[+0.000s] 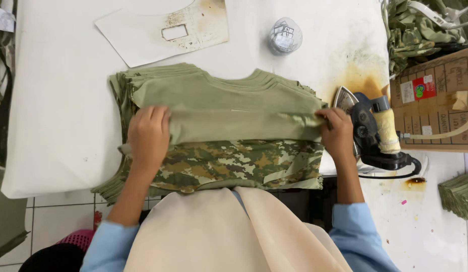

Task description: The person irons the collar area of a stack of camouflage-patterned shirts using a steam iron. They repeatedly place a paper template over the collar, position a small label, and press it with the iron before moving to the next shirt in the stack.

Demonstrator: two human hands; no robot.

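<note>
Olive fabric piece (229, 108), both hands (149, 132) (336, 132) at its edges, iron (370, 132) just beside.

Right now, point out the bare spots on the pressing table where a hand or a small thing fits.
Free: the white cover left of the fabric stack, below the stained card template; and the strip between that template and the clear wrapped bundle. Crowded: the right side, where the right hand pinches the fabric edge beside the iron and cardboard box. Left hand rests on the stack.
</note>
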